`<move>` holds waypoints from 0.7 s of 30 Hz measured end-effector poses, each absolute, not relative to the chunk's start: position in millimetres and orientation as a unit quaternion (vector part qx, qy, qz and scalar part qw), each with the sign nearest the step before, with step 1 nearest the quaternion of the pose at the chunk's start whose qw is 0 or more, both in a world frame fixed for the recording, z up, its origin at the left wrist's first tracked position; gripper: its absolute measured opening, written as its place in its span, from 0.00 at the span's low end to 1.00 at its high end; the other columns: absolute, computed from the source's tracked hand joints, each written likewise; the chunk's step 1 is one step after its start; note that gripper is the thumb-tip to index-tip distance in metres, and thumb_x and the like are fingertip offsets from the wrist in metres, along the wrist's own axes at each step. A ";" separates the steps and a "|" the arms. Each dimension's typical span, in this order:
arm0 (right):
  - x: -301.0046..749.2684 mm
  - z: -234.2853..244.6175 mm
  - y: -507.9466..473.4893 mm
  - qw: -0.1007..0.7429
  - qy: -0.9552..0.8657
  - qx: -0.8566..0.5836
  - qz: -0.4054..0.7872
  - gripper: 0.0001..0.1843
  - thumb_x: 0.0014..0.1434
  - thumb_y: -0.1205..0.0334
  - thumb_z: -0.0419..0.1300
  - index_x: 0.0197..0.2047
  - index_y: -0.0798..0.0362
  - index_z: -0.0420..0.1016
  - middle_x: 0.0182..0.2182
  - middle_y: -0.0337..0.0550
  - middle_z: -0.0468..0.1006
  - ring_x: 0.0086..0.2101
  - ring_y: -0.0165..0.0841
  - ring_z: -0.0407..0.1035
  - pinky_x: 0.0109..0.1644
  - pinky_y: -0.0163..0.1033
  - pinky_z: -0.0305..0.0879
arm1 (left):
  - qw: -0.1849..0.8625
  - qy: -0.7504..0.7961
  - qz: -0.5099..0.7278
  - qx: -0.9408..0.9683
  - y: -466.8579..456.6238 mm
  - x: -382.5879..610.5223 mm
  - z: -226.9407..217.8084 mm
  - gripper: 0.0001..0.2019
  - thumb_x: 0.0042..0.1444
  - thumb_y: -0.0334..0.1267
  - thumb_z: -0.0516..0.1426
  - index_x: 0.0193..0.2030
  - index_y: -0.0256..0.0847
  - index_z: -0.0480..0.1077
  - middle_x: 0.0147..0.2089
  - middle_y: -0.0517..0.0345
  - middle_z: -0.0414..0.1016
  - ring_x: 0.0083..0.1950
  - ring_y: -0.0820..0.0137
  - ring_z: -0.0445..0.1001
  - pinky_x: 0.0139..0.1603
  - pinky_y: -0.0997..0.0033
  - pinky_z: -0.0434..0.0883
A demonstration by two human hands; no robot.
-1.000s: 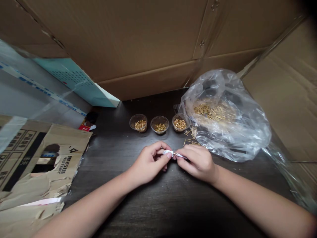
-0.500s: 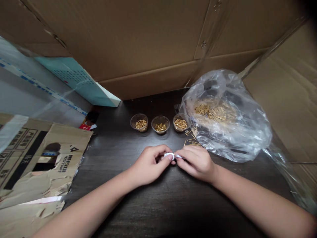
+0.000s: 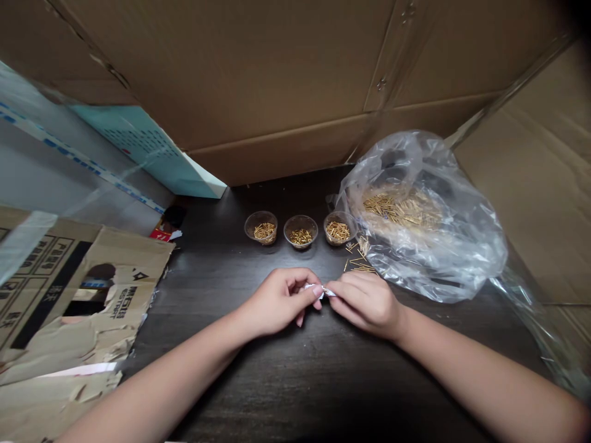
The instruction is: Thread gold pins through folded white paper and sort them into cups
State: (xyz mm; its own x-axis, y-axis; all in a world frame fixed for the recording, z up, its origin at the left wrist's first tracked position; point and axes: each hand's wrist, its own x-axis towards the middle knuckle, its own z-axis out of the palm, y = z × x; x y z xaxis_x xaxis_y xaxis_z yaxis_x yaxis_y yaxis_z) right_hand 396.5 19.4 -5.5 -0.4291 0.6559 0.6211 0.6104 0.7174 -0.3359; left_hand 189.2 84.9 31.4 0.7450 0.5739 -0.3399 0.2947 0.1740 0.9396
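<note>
My left hand (image 3: pixel 279 300) and my right hand (image 3: pixel 367 301) meet over the dark wooden table (image 3: pixel 323 381), fingertips pinched together on a small white piece (image 3: pixel 318 289), perhaps paper or plastic. Both hands are closed on it. Just beyond them stand three small clear cups (image 3: pixel 300 231) in a row, each holding thin gold pins. A few loose gold pins (image 3: pixel 357 261) lie on the table near my right hand. A crumpled clear plastic bag (image 3: pixel 429 215) with a heap of gold pins inside sits at the right.
Cardboard walls (image 3: pixel 277 80) close in the back and right. A torn cardboard box (image 3: pixel 69 307) lies at the left edge. A light blue card (image 3: pixel 152 154) leans at the back left, with a small red item (image 3: pixel 162 234) below it.
My hands have shifted only slightly while working the small white piece; my left little finger now sticks out downward. Cups and bag have not moved.
</note>
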 end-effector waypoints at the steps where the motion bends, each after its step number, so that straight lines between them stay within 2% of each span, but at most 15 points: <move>1: 396.0 -5.7 20.2 0.379 -0.844 -0.378 0.029 0.06 0.65 0.70 0.59 0.45 0.61 0.74 0.28 0.42 0.68 0.29 0.32 0.60 0.34 0.40 0.59 | 0.683 0.341 0.109 0.637 85.2 188.8 29.8 0.17 0.64 0.48 0.57 0.39 0.31 0.69 0.32 0.54 0.76 0.20 0.80 0.67 0.21 0.81 0.63; 4: 394.1 -7.1 23.4 0.386 -0.830 -0.399 0.054 0.05 0.66 0.71 0.58 0.44 0.60 0.74 0.29 0.43 0.69 0.29 0.31 0.60 0.35 0.39 0.59 | 0.683 0.330 0.142 0.636 86.6 187.8 23.1 0.17 0.64 0.48 0.58 0.39 0.31 0.68 0.29 0.57 0.73 0.19 0.80 0.66 0.20 0.81 0.62; 10: 394.1 -6.5 30.0 0.438 -0.764 -0.423 0.216 0.08 0.71 0.69 0.51 0.40 0.57 0.71 0.30 0.41 0.69 0.31 0.28 0.64 0.37 0.34 0.60 | 0.668 0.309 0.199 0.647 91.2 185.0 10.1 0.16 0.65 0.46 0.58 0.37 0.32 0.67 0.26 0.60 0.70 0.19 0.80 0.65 0.19 0.81 0.64; 14: 397.4 -5.4 33.5 0.394 -0.754 -0.415 0.321 0.11 0.72 0.64 0.52 0.39 0.56 0.73 0.31 0.40 0.74 0.31 0.26 0.68 0.38 0.32 0.62 | 0.663 0.299 0.201 0.656 93.2 184.6 4.7 0.15 0.65 0.45 0.57 0.37 0.32 0.67 0.26 0.60 0.70 0.20 0.80 0.66 0.20 0.81 0.65; 18: 400.9 -4.9 34.9 0.359 -0.747 -0.438 0.349 0.15 0.71 0.59 0.54 0.32 0.56 0.73 0.21 0.35 0.67 0.23 0.23 0.59 0.30 0.32 0.54 | 0.660 0.296 0.199 0.661 94.1 185.5 3.6 0.14 0.65 0.44 0.57 0.37 0.32 0.67 0.26 0.59 0.70 0.20 0.80 0.66 0.20 0.81 0.65; 21: 401.3 -4.0 35.4 0.351 -0.750 -0.437 0.351 0.17 0.70 0.59 0.54 0.31 0.57 0.72 0.20 0.33 0.62 0.22 0.23 0.56 0.29 0.32 0.52 | 0.654 0.298 0.194 0.668 94.0 186.4 4.6 0.15 0.65 0.44 0.57 0.36 0.32 0.67 0.26 0.59 0.69 0.20 0.79 0.66 0.20 0.81 0.64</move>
